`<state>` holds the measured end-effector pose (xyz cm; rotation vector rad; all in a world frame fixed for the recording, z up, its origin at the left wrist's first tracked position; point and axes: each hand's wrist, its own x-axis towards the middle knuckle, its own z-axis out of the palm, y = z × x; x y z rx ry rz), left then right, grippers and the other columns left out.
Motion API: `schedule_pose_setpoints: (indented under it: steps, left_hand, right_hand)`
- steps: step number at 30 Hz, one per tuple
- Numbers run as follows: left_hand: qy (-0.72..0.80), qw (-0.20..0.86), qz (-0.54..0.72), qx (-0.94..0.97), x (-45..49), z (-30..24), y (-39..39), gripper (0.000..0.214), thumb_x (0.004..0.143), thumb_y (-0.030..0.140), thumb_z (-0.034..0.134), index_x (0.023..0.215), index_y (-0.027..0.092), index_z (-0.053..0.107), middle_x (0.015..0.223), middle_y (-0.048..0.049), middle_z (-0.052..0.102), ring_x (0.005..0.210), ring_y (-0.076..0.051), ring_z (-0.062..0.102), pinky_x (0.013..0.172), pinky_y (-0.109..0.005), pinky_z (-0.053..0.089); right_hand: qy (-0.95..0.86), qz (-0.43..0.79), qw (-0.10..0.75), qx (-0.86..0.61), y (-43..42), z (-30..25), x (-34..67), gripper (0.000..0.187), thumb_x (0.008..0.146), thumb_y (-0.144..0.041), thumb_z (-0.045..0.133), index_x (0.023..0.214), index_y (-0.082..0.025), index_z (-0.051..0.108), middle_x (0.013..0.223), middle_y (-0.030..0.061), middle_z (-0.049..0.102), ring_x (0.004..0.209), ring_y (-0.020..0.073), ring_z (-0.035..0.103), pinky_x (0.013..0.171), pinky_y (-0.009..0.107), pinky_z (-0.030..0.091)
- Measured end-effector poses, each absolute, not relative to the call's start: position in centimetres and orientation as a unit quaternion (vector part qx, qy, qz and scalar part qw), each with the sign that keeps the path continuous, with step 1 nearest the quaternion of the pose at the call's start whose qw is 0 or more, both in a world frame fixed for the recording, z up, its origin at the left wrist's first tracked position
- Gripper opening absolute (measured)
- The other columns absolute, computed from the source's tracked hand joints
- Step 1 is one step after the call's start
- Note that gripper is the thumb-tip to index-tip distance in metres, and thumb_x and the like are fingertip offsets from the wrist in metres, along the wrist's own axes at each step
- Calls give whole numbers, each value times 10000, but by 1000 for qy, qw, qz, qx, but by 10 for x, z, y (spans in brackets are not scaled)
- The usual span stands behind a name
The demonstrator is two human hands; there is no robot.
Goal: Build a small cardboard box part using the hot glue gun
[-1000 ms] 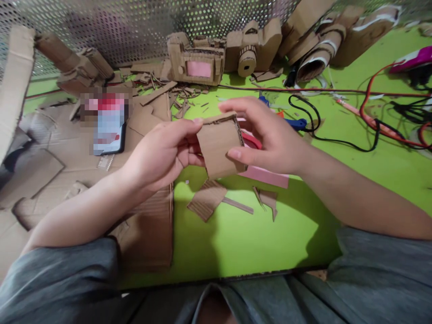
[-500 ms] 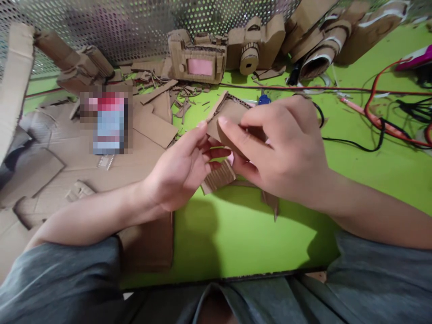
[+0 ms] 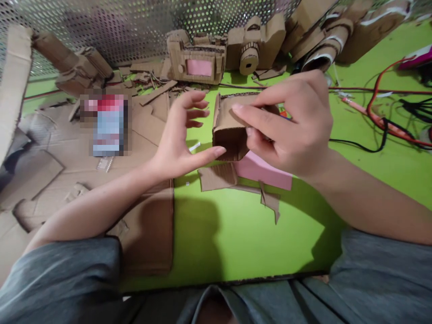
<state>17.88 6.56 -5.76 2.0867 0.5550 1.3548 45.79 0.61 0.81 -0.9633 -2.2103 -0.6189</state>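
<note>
My right hand (image 3: 286,121) grips a small folded cardboard box-like piece (image 3: 229,135) from its right side, with the fingers across its top and its open end facing me. My left hand (image 3: 184,139) is open, its fingers spread, with the fingertips just left of the piece and seemingly not touching it. Below the piece, a pink foam sheet (image 3: 265,171) lies on the green tabletop (image 3: 236,238). A corrugated cardboard scrap (image 3: 216,177) lies beside the sheet, partly under the held piece.
Cardboard model cameras (image 3: 197,58) stand among scraps against a perforated metal screen (image 3: 135,27). A phone with a blurred screen (image 3: 108,126) rests on large cardboard sheets (image 3: 43,175) at left. Red and black cables (image 3: 381,121) run across the right side.
My left hand has let go of the cardboard piece and opened, moving left. My right hand alone now holds the piece, which has turned and risen, showing more of the pink sheet.
</note>
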Motion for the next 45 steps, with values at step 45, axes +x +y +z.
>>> schedule_pose_setpoints:
  steps: [45]
  left_hand:
    - [252, 291, 416, 824, 189, -30, 32, 728, 893, 870, 940, 1352, 345, 731, 1195, -70, 829, 1034, -286, 798, 901, -513, 700]
  right_hand:
    - [-807, -91, 172, -557, -12, 50, 409, 608, 1243, -349, 289, 1142, -351, 889, 1260, 85, 856, 1243, 359, 752, 1155, 647, 598]
